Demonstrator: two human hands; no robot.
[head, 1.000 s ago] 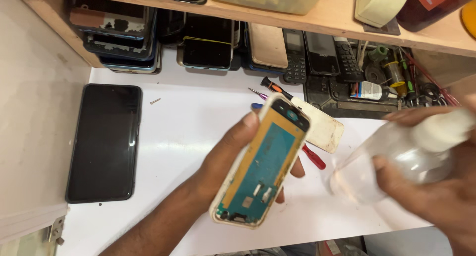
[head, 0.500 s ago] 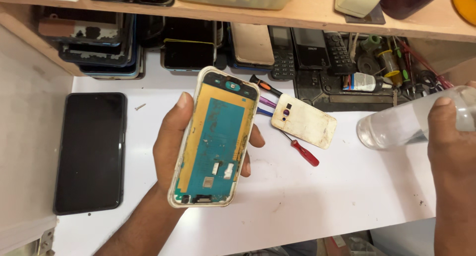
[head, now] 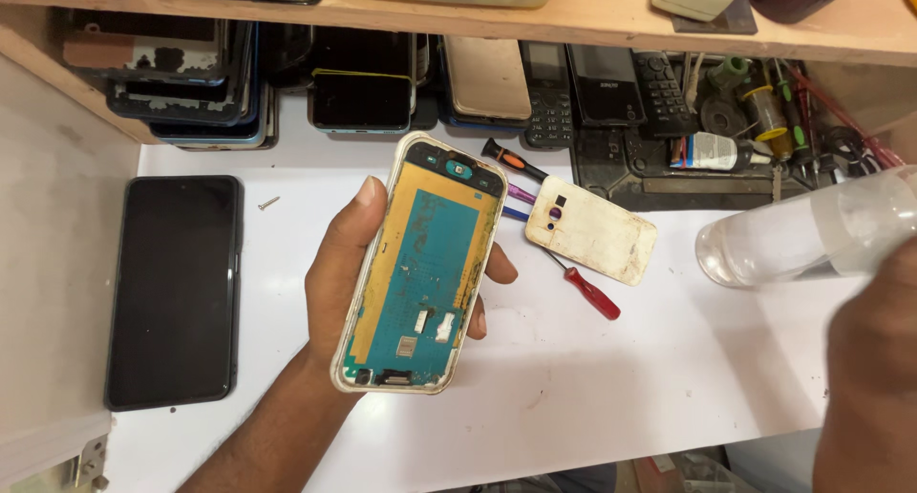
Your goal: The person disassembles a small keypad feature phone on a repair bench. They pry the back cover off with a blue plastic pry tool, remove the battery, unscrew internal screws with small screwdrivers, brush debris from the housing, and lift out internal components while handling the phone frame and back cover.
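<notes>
both hands are busy. left hand [head: 349, 283], mid-frame, cups an opened phone frame [head: 420, 264] from behind, thumb along its left edge and fingertips curled round the right edge, so it is held upright above the white tabletop [head: 621, 388] with its yellow and teal inner face showing. right hand [head: 874, 359], at the right edge of the frame, is wrapped around a clear plastic bottle [head: 802, 230] that lies nearly level, its rounded base pointing left toward the frame; the fingers themselves are mostly out of view.

the frame looks thin, light and stiff, probably fragile across that bare inner face, so the edges seem the safe place to grip, as it is now. the bottle looks smooth, maybe slippery, and soft enough to squeeze.

just right of the frame lies a cream back cover [head: 594, 229], with a red-handled screwdriver [head: 585, 289] below it. a black phone [head: 174, 288] lies flat at the left, a loose screw [head: 268, 203] near its top corner.
</notes>
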